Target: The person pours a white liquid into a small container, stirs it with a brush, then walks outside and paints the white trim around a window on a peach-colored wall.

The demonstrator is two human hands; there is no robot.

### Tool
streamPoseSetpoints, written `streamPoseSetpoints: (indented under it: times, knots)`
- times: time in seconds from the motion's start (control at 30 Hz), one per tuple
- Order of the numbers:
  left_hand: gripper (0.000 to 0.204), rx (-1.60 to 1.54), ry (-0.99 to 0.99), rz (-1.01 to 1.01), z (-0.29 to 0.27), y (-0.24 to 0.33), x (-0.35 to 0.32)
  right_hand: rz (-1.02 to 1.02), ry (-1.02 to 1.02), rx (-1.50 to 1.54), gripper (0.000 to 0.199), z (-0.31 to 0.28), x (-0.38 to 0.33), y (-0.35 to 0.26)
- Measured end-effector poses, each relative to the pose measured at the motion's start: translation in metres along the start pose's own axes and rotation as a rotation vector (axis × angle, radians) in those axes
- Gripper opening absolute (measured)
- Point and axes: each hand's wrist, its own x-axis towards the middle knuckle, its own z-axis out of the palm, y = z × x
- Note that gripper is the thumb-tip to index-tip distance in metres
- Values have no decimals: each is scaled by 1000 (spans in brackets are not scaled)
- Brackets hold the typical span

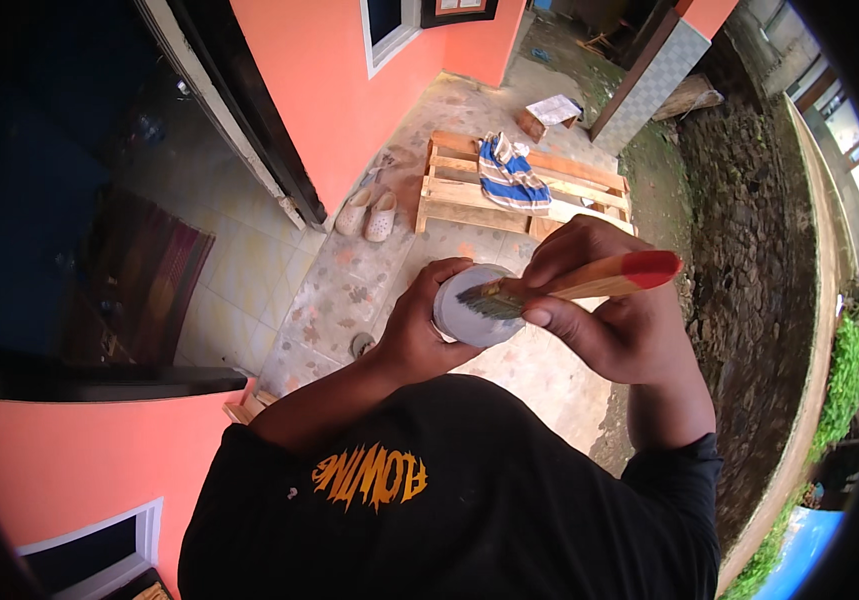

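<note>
My left hand (pixel 417 322) is wrapped round a small round container (pixel 464 325), whose pale grey top faces up at me. A paintbrush (pixel 589 280) with a wooden, red-ended handle is pinched low down between the thumb and fingers of my right hand (pixel 614 325). Its dark bristles lie against the grey top of the container. Whether that top is a lid or the surface of what is inside, I cannot tell. Both hands are in front of my chest.
Ahead stands a slatted wooden bench (pixel 454 195) with a blue-and-white striped cloth (pixel 511 178) on it. Pale clogs (pixel 380 218) sit by the salmon wall (pixel 319 90). Left is an open doorway with a dark red mat (pixel 154 280). A rough stone wall (pixel 749 260) runs along the right.
</note>
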Motion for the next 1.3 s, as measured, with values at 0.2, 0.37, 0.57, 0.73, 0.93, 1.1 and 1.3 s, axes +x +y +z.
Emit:
streamPoseSetpoints:
  times: [0.2, 0.37, 0.57, 0.73, 0.93, 1.1, 1.3]
  knots:
    - [85, 7, 26, 58, -2, -7, -7, -96, -174, -201, 16, 16, 11, 3]
    - [85, 85, 38, 82, -3, 6, -5, -125, -223, -295, 20, 25, 10, 3]
    - [85, -15, 63, 27, 3, -7, -13, -64, -99, -166, 22, 13, 9, 1]
    - [85, 40, 58, 31, 3, -3, -9, -52, -68, -140, 21, 6, 8, -1]
    - [87, 95, 52, 127, 3, 3, 0, -52, -212, -289, 15, 19, 3, 5]
    - [90, 58, 46, 58, 8, -6, -1, -24, -139, -150, 19, 7, 4, 9]
    - [91, 80, 63, 16, 9, -2, -1, 60, -39, -2, 14, 9, 3, 13]
